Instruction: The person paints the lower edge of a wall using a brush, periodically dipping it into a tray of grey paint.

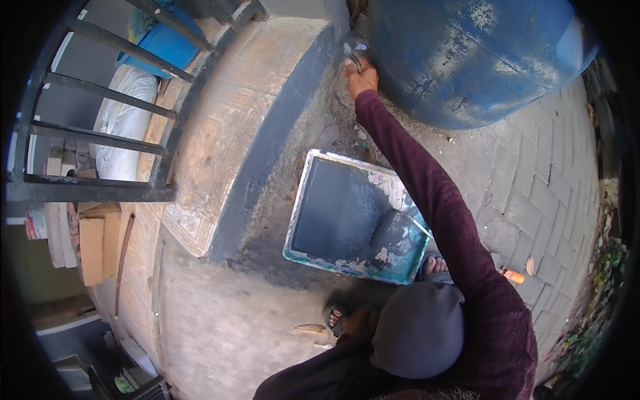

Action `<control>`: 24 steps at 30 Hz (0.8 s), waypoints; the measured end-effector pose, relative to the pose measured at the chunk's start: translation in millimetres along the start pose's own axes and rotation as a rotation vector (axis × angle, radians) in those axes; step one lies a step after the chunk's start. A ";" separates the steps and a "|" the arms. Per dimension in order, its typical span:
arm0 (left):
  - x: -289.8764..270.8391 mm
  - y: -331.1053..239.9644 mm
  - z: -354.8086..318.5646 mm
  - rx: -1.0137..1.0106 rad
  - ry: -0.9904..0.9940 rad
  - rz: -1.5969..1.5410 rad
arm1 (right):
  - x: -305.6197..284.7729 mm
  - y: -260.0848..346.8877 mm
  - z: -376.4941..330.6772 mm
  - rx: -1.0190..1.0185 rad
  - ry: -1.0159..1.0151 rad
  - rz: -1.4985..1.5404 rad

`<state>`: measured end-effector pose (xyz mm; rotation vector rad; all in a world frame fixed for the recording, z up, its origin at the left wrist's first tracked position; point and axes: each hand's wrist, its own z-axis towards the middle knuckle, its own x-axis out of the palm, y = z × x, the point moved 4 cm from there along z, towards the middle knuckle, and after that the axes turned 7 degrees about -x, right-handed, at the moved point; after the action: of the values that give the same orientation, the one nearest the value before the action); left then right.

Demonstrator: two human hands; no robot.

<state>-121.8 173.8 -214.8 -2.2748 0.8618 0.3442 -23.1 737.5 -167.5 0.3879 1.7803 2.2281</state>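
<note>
My right arm, in a maroon sleeve, reaches up and away across the picture. At its end my right hand is closed around a small tool with a thin dark shaft and a pale end, too small to name surely. The hand is low in the corner between the dark grey side of a step and a big blue drum. Below the forearm lies a paint-stained tray holding dark grey paint, its right edge partly covered by my sleeve. I do not see my left hand.
My sandalled feet are near the tray. A rounded grey cloth shape covers the bottom middle. A dark metal gate stands over the tiled step at left. An orange object lies on the paving right; cardboard leans left.
</note>
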 end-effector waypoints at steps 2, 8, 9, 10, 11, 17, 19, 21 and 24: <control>-3.3 2.5 -1.4 -0.015 -0.018 0.004 | 10.8 8.5 -12.0 0.107 0.000 0.240; 0.9 8.3 -1.8 -0.018 -0.024 -0.004 | 24.1 36.6 -22.6 0.300 -0.128 0.816; 1.1 6.6 -0.2 -0.011 -0.024 -0.002 | 23.8 27.6 -17.8 0.346 -0.133 0.775; -0.6 5.3 1.6 -0.005 -0.024 -0.002 | 22.7 16.4 -16.9 0.391 -0.138 0.734; -1.0 3.2 1.7 0.004 -0.028 -0.001 | 20.6 3.0 -14.0 0.435 -0.141 0.692; 4.4 7.3 -0.1 0.016 -0.049 0.005 | 1.8 -22.9 -16.2 0.395 -0.141 0.480; 5.7 8.5 1.9 0.031 -0.048 0.005 | 4.0 -14.2 -18.1 0.310 -0.093 0.319; 4.8 10.7 0.6 0.042 -0.065 0.007 | 11.7 -8.4 -34.9 0.255 0.102 0.272; 5.7 17.1 -1.9 0.060 -0.099 0.014 | 0.0 5.6 -72.1 0.168 0.316 0.248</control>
<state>-128.9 160.2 -224.4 -2.1785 0.8270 0.4281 -49.7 671.0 -177.4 0.3184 2.1981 2.4247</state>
